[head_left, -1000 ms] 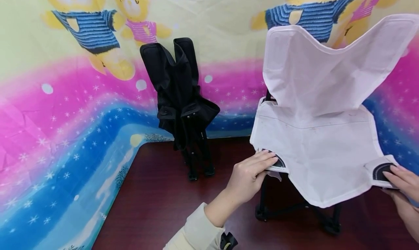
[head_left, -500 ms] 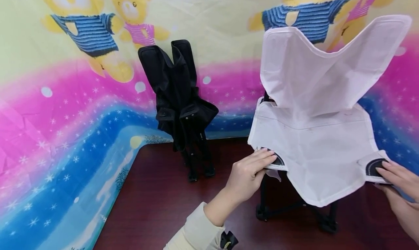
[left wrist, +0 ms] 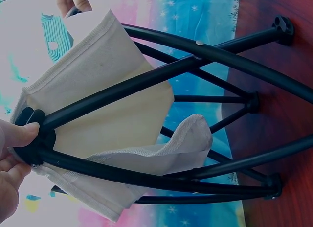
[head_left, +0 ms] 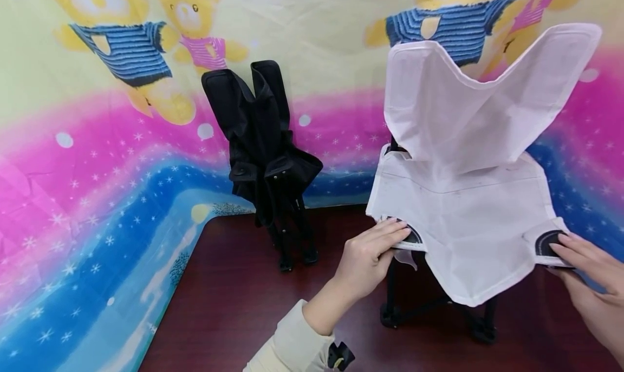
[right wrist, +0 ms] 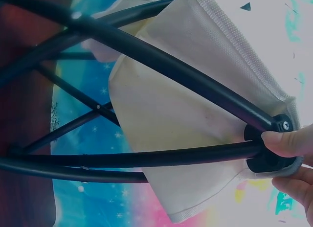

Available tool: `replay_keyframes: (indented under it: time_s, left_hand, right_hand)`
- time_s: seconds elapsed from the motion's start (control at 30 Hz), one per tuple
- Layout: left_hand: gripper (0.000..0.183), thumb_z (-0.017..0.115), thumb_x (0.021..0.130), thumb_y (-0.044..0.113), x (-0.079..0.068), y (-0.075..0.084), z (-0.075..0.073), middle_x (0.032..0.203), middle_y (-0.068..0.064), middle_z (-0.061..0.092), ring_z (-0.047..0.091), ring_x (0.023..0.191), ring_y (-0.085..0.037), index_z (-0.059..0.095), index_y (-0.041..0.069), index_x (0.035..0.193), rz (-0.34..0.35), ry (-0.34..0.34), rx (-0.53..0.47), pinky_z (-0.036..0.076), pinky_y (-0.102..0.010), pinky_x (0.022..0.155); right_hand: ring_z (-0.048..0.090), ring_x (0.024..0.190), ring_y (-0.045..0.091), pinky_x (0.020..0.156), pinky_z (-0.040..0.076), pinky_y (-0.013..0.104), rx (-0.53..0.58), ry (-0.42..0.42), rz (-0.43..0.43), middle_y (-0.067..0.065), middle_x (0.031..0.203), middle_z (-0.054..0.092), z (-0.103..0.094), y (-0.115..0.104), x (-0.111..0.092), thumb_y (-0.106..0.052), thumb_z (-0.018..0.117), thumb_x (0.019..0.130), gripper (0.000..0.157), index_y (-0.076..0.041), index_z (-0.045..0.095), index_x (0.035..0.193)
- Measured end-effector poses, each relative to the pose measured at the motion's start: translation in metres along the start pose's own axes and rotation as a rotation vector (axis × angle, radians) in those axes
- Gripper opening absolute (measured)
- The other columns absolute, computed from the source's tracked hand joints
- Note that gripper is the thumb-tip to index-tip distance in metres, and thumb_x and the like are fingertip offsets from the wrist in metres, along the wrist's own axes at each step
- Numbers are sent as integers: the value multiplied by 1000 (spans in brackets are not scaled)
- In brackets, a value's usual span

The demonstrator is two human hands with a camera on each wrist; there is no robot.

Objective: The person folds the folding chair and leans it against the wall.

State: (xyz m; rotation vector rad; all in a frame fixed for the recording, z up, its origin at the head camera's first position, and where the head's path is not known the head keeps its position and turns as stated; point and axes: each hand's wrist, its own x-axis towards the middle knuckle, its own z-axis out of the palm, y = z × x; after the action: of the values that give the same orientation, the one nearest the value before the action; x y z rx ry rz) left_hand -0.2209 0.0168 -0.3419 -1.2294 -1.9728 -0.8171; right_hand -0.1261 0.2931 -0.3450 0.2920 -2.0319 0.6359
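A white folding camp chair (head_left: 468, 215) with black tube legs stands on the table, its fabric back spread in a V. My left hand (head_left: 368, 261) grips the near left seat corner, fingers over the black half-round patch (head_left: 414, 236). At the near right corner my right hand (head_left: 590, 274) grips in the same way. In the left wrist view the thumb presses a black plastic joint (left wrist: 36, 139) under the fabric. The right wrist view has the other thumb on a matching joint (right wrist: 269, 148). Crossed tubes (left wrist: 195, 56) show below the seat.
A black folding chair (head_left: 263, 144), folded narrow, stands at the back left of the dark red table (head_left: 234, 307). Behind both chairs hangs a printed cloth (head_left: 122, 155) with teddy bears. The table's left edge runs beside that cloth.
My right hand has moved left and slightly up with its seat corner, closer to my left hand. The white seat and back have narrowed, and the near right leg has shifted left.
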Motion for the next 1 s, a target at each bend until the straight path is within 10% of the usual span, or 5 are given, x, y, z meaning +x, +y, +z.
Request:
replay_keyframes:
  time_s: [0.6,1.0]
  left_hand:
    - [34,62,71,-5,5,-2,0,106,-4,60,47,108,-9,65,6,103,14,20,14,31,-17,92]
    - [33,62,72,-5,8,-2,-1,106,-3,60,47,108,-9,65,6,103,19,14,26,31,-16,92]
  right_hand:
    - [41,110,-2,92,29,13,25,-2,-56,-23,114,44,6,-4,10,-46,45,84,47,-7,60,106]
    - [40,110,-3,93,29,13,-8,-12,-70,-20,113,43,9,-5,14,-47,44,84,59,6,61,102]
